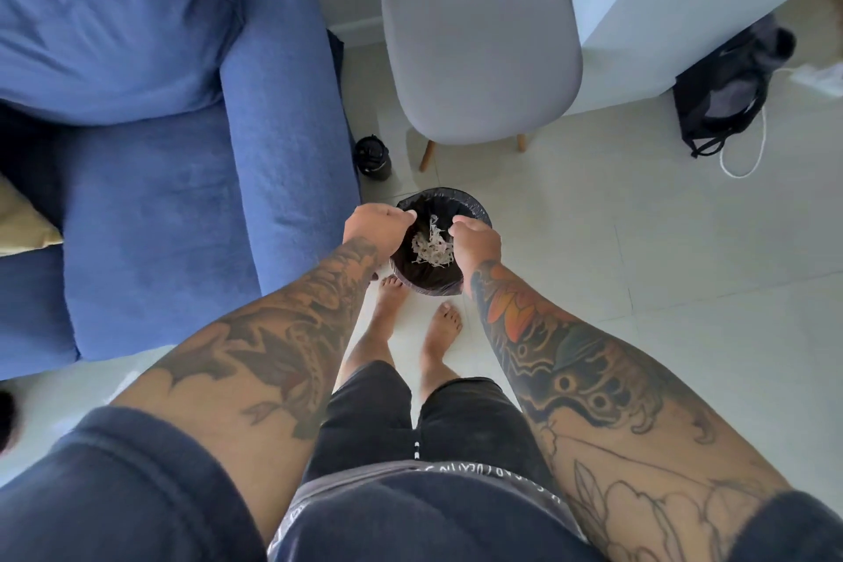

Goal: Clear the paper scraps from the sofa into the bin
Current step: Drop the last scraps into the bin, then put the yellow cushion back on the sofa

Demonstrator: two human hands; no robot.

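A heap of white paper scraps point(432, 246) lies at the bottom of the bin point(474, 208), a small round bin lined with a black bag that stands on the pale tiled floor point(638, 242) just beside the corner of the blue sofa point(182, 196). A loose shred or two shows just above the heap, between the hands. The person stands over the bin, bare feet near its base. The left hand point(376, 226) and the right hand point(474, 242) hang above its opposite rims, backs up and fingers curled downward; whether they hold any last bits or the liner's edge cannot be told from this angle. As for progress, the part of the sofa in view, its seat, arm and back cushion, shows no scraps, so the job looks close to finished, though its left side runs out of view and may need a check. Behind the bin stand a grey chair point(479, 37) and a small dark bottle point(373, 157).
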